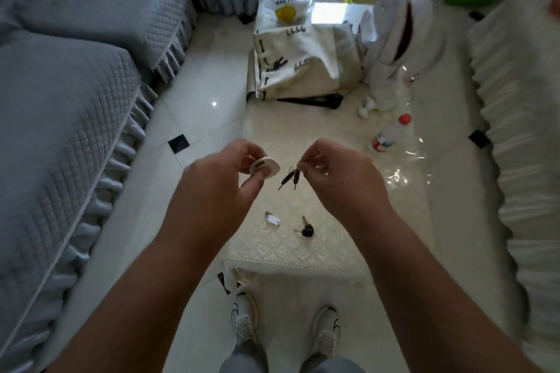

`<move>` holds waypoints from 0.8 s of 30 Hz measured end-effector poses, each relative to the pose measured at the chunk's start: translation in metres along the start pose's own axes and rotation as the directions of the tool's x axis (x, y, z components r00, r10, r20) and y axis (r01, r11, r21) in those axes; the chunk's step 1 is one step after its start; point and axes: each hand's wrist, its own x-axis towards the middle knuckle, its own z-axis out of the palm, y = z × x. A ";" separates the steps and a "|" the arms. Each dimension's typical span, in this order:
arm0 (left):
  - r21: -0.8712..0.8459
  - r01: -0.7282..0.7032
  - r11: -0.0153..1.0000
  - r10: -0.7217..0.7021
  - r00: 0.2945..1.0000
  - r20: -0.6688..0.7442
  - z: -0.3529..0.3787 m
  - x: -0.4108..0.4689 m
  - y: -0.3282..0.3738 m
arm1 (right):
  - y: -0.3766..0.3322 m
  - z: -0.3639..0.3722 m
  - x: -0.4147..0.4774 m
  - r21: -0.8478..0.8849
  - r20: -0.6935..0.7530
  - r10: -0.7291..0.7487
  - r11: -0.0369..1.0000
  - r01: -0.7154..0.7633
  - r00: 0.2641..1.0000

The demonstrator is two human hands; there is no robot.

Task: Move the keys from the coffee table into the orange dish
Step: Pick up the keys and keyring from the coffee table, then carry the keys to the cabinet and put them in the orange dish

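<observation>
My left hand (224, 182) holds a small round pale dish (266, 166) above the coffee table (318, 245); no orange colour shows on the dish from here. My right hand (336, 172) pinches a ring with two dark keys (290, 177) that dangle just right of the dish. On the table's cream cloth below lie a key with a white tag (271, 218) and a black-headed key (306, 229).
Grey quilted sofa (66, 94) on the left, a white covered seat (521, 130) on the right. Farther along the table are a folded cream cloth (300, 66), a plastic bag (285, 6), a white toy figure (391, 48) and a red-capped bottle (391, 133). My shoes (285, 327) stand at the table's near end.
</observation>
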 end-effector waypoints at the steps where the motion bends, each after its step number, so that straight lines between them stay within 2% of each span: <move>1: -0.011 -0.019 1.000 0.018 1.000 -0.011 -0.016 -0.001 0.019 | -0.012 -0.024 -0.003 0.006 0.005 -0.004 1.000 0.004 1.000; 8: -0.026 -0.173 0.985 0.169 0.979 -0.109 -0.110 -0.011 0.141 | -0.085 -0.194 -0.032 -0.041 -0.123 -0.155 0.988 0.151 0.980; 13: 0.004 -0.276 0.961 0.273 0.950 -0.154 -0.143 -0.019 0.193 | -0.106 -0.281 -0.062 -0.082 -0.238 -0.192 0.981 0.177 0.952; 18: 0.018 -0.344 0.939 0.343 0.928 -0.147 -0.164 -0.018 0.218 | -0.113 -0.323 -0.093 -0.142 -0.318 -0.135 0.985 0.093 0.939; 24: 0.037 -0.454 0.890 0.456 0.889 -0.047 -0.189 -0.002 0.231 | -0.130 -0.335 -0.127 -0.178 -0.415 -0.010 0.982 -0.070 0.910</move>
